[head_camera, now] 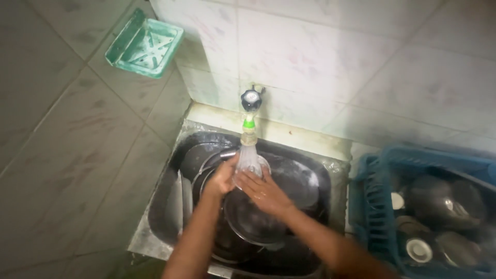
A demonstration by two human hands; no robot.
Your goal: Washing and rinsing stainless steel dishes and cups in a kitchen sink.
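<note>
Left hand (221,178) and right hand (266,194) grasp one clear glass (248,164) under the tap (251,101), above dark plates (253,219) in the sink (165,206); one blue basket (369,206) of dishes to the right; one green soap tray (146,44) on the wall.

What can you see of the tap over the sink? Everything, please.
The tap comes out of the white tiled wall above the dark sink. It has a dark round knob on top and a green and pale nozzle fitting below, pointing straight down. A clear, sleeve-like piece hangs from the nozzle; its material is unclear. The left hand and right hand meet at its lower end. Water flow is not clearly visible.
</note>
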